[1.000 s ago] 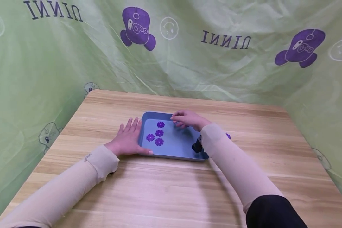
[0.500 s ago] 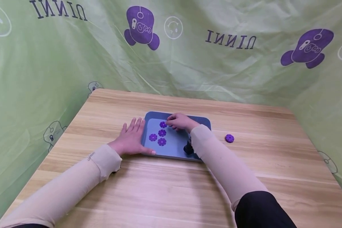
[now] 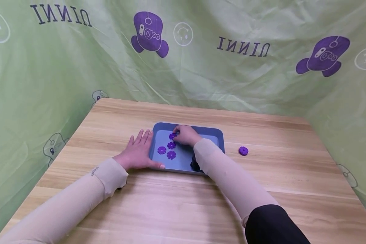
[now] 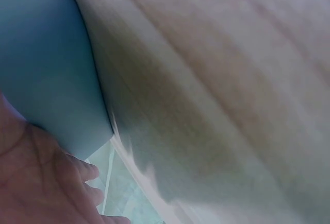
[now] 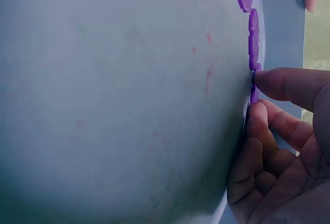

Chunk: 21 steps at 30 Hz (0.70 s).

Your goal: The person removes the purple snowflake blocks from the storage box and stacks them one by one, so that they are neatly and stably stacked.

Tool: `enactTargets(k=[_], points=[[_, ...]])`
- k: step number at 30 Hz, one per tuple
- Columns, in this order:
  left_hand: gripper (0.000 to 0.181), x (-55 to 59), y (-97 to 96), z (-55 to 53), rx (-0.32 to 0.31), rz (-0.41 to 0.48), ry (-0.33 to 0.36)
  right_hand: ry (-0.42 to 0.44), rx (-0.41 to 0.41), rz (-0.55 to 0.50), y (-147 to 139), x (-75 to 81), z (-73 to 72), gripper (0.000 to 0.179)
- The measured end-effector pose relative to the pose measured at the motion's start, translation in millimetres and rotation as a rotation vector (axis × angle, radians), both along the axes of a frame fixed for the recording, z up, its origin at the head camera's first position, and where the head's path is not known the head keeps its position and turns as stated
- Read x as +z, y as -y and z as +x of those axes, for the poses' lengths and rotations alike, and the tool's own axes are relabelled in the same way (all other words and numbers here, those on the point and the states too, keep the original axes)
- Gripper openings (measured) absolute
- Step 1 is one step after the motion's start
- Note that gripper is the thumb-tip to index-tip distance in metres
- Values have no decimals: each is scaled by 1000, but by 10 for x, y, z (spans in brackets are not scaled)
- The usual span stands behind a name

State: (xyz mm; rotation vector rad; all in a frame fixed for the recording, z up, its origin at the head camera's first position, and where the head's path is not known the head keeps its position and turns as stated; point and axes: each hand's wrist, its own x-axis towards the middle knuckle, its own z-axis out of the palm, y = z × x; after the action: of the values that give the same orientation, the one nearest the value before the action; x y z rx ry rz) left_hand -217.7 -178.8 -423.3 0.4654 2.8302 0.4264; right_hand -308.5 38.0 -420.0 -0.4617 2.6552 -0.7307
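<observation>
Several purple snowflake discs lie flat in a blue tray (image 3: 183, 166), toward its left side. My right hand (image 3: 186, 135) reaches into the tray, its thumb and finger pinching the farthest disc (image 3: 172, 136). In the right wrist view, the thumb (image 5: 289, 84) and a fingertip lie on either side of that purple disc (image 5: 255, 92), with another disc (image 5: 253, 38) beside it. My left hand (image 3: 138, 152) rests against the tray's left wall, fingers straight and spread, thumb along the near rim. The left wrist view shows its palm (image 4: 41, 177) beside the tray's blue wall (image 4: 56, 80).
Another purple piece (image 3: 243, 151) lies on the wooden table (image 3: 177, 206), right of the tray; it looks thick. A black wrist camera (image 3: 195, 164) hangs under the right cuff, over the tray. A green printed curtain (image 3: 198, 84) surrounds the table.
My right hand has moved left and down inside the tray to the farthest disc, and its fingers have closed on it. The left hand has stayed at the tray's edge.
</observation>
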Motion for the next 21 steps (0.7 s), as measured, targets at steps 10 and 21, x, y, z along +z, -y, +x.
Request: enactTargets(k=[10,21], points=[[146,-5,-15,0,-4,10,-3,-26,-11,-69,-36,-6,21,20],[147,-24,-8,21,8,6,-13,6,-25,-152,-81,-15,26,10]])
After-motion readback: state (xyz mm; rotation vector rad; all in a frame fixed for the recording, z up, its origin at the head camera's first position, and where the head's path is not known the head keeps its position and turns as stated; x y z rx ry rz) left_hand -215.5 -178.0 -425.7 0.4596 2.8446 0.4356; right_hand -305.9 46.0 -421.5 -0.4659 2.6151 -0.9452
